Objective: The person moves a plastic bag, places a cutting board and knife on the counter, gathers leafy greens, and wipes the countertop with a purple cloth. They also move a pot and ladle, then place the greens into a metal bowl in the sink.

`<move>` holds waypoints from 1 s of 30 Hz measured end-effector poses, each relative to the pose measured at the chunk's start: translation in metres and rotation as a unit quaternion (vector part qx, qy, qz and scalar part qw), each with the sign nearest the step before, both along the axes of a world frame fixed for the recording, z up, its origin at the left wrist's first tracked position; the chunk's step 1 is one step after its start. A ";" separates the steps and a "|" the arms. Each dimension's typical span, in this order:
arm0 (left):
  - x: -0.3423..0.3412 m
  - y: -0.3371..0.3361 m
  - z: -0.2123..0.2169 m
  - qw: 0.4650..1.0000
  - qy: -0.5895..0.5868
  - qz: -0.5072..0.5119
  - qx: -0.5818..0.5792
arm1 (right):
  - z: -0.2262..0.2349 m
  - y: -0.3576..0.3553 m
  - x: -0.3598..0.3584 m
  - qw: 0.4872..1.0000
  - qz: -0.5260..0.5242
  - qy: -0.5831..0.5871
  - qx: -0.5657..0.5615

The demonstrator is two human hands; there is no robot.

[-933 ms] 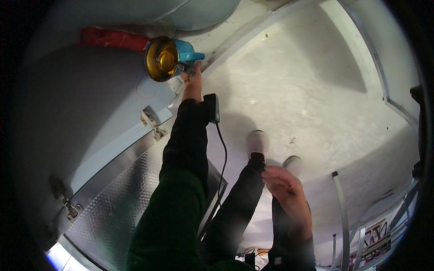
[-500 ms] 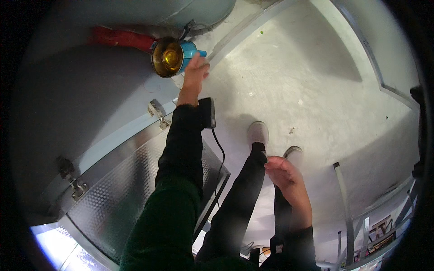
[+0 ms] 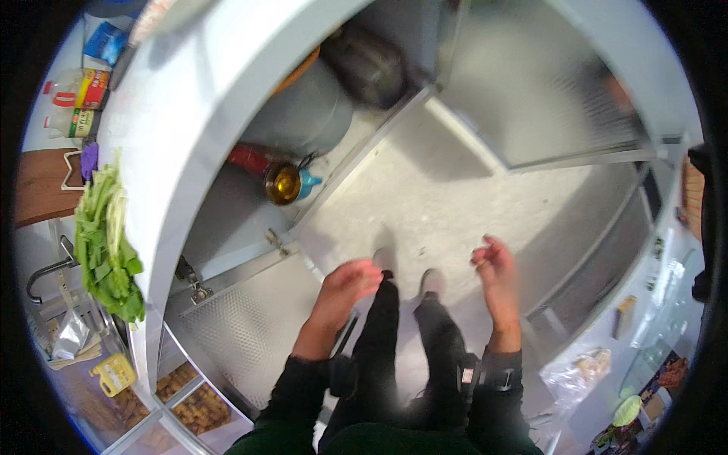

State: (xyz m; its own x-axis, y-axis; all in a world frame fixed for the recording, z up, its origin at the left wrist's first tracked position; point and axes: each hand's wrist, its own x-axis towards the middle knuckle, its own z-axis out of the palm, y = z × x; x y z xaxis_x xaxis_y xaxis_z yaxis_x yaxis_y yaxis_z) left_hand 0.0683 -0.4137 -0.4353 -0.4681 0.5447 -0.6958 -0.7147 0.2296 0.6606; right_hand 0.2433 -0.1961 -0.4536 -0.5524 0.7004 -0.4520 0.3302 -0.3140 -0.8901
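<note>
Bare fingers: both hands empty. Left hand (image 3: 345,288) has fingers loosely curled, nothing in them. Right hand (image 3: 497,269) is open, fingers half bent, palm turned inward.
Position: both hang in mid-air over the pale floor (image 3: 455,189), above the person's shoes (image 3: 409,273), well apart from anything graspable.
Nearest thing: brass-coloured pot (image 3: 282,184) with a blue handle (image 3: 309,183), on the low shelf inside the open steel cabinet (image 3: 227,220), just beside a red cylinder (image 3: 246,159). Up and left of the left hand, near but not touching.
Handling: looks like thin metal, stiff, probably light. Glossy inside may be liquid, can't tell; if so keep it level. The blue handle is the obvious hold, the rim looks slick.
Around it: big grey drum (image 3: 311,114) behind the pot, dark round vessel (image 3: 371,64) further back. Cabinet door (image 3: 243,326) with dimpled steel face swung open toward the person.
Counter: leafy greens (image 3: 106,243) lying on top at far left, wooden board (image 3: 42,186) beyond.
Change: half a second ago the left arm was stretched out with the hand at the pot's blue handle; now it is pulled back to the body. Pot sits in about the same spot on the shelf. Head has lifted, so the counter top now shows.
</note>
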 end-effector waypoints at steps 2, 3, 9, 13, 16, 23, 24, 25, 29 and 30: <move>0.008 -0.014 0.059 0.999 0.001 -0.040 -0.029 | 0.057 0.043 -0.002 0.985 -0.086 0.037 0.145; 0.010 -0.026 0.088 0.998 -0.010 -0.046 -0.036 | 0.083 0.064 -0.005 0.965 -0.118 0.038 0.231; 0.029 -0.147 0.213 0.983 0.155 0.071 -0.074 | 0.179 0.191 -0.011 0.807 -0.124 -0.083 0.571; 0.051 -0.262 0.237 0.884 0.325 0.214 -0.260 | 0.161 0.248 -0.021 0.768 -0.002 -0.242 0.593; 0.095 -0.306 0.205 0.868 0.238 0.288 -0.327 | 0.150 0.269 -0.020 0.763 0.036 -0.347 0.545; 0.116 -0.294 0.152 0.944 0.089 0.164 -0.273 | 0.151 0.227 -0.017 0.853 0.185 -0.194 0.449; 0.110 -0.284 0.152 0.947 0.089 0.160 -0.264 | 0.148 0.210 -0.021 0.869 0.182 -0.195 0.416; 0.102 -0.271 0.153 0.948 0.048 0.168 -0.265 | 0.147 0.192 -0.024 0.849 0.206 -0.170 0.457; 0.084 -0.201 0.153 0.975 0.042 0.162 -0.144 | 0.134 0.116 -0.056 0.836 0.212 -0.139 0.486; 0.077 -0.180 0.153 0.975 0.029 0.187 -0.117 | 0.134 0.101 -0.066 0.843 0.202 -0.118 0.484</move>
State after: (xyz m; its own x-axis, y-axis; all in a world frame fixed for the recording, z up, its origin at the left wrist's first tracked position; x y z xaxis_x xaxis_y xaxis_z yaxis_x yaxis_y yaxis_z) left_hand 0.1458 -0.5938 -0.2824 -0.6466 0.1580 -0.7463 -0.7397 0.1094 0.6640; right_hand 0.1771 -0.0949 -0.3199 -0.8094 0.5800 0.0921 0.4395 0.7022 -0.5601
